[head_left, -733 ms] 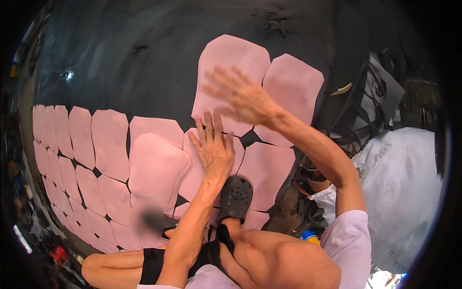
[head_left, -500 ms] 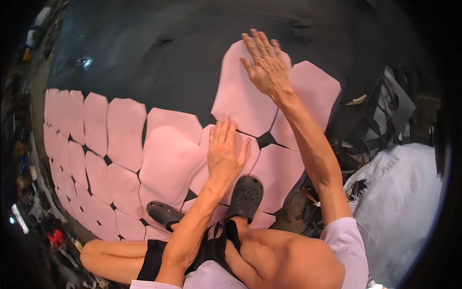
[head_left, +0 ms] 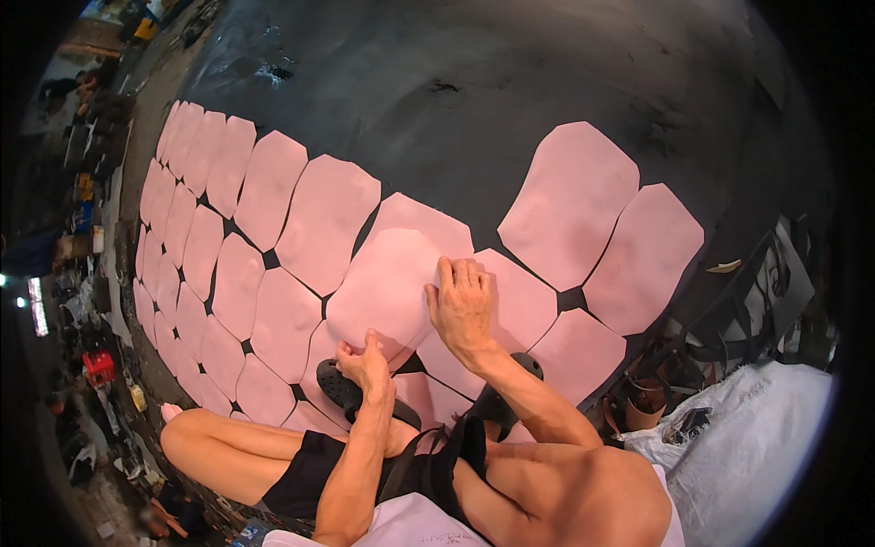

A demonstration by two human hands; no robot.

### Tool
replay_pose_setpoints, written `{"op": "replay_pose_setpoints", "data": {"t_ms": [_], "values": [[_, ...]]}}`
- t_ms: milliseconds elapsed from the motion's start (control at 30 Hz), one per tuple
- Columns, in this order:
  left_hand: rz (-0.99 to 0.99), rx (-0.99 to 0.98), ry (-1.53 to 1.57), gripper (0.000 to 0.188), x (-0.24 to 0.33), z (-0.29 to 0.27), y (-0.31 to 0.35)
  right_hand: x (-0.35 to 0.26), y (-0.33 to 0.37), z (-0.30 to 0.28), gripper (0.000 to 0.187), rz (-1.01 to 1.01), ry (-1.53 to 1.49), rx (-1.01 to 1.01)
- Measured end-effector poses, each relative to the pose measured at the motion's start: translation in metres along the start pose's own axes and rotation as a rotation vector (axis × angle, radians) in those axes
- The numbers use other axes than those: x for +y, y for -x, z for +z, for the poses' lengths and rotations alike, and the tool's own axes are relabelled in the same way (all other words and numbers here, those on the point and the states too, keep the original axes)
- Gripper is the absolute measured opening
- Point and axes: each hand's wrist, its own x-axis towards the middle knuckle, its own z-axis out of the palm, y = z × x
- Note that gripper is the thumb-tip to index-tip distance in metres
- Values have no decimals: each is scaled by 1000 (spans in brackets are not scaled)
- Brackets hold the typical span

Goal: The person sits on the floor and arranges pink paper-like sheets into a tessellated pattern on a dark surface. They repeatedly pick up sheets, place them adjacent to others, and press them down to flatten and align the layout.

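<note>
A loose pink sheet (head_left: pixel 387 278) with rounded corners lies on top of other pink pieces in front of me, overlapping their outlines. My left hand (head_left: pixel 366 365) is at its near edge, thumb and bent fingers closed on the rim. At its right edge is my right hand (head_left: pixel 463 305), fingers bent together and the thumb against the sheet; part of the grip is hidden. Farther right, a pink piece (head_left: pixel 570 205) lies flat beside another pink piece (head_left: pixel 643 260).
Several rows of pink pieces (head_left: pixel 328 223) run left across the dark sheet (head_left: pixel 437 137), dark gaps between them. My dark clogs (head_left: pixel 337 390) stand on the pieces. At right are a white sack (head_left: pixel 747 438) and dark scraps (head_left: pixel 766 283); a red object (head_left: pixel 97 367) sits far left.
My right hand has left the far right piece and come back to the loose sheet's right edge. My left hand has moved left and nearer, to its near edge. The view has shifted left.
</note>
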Motion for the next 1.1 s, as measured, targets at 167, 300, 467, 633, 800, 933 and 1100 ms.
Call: {"op": "replay_pose_setpoints", "data": {"t_ms": [167,300,467,633,800,933,1100], "values": [[100,91,185,68,-2,-3,8,-7,-6,-7,41,130,-284,-46],[167,135,102,64,-16,-8,7,-46,24,-27,38,-247,-529,-382],[287,-114,603,57,-4,-34,19,-61,-33,-120,31,-310,-956,-1025],[211,-241,624,55,89,17,58,44,-179,-155,28,-289,-352,-262],[118,-331,762,39,159,132,80,116,-291,-178,37,-229,-204,-302],[22,-357,663,36,173,164,84,164,-320,-161,40,-240,-95,-321],[96,-324,577,35,175,169,77,177,-320,-147,39,-191,-98,-351]]}}
